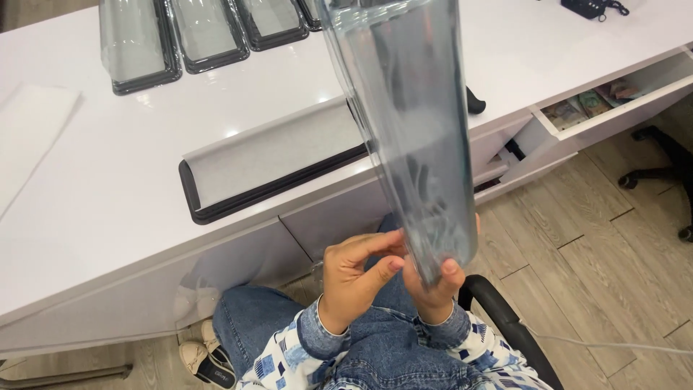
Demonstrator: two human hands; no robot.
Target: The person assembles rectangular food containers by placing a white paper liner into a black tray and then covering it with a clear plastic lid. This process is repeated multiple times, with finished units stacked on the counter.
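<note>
Now the person's left hand (357, 278) and right hand (433, 289) both pinch the lower end of a clear plastic lid (404, 123) raised at frame centre, best kept lightly gripped at its edges to avoid smudging or bending.

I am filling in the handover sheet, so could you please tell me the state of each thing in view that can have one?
Clear plastic lid: off its tray, held up tilted by both hands.
Left hand: fingers pinching the lid's lower end.
Right hand: gripping that same end.
Black tray: uncovered, lined with a paper sheet.
Lidded trays: closed, in a row.
Drawer: pulled open.
</note>
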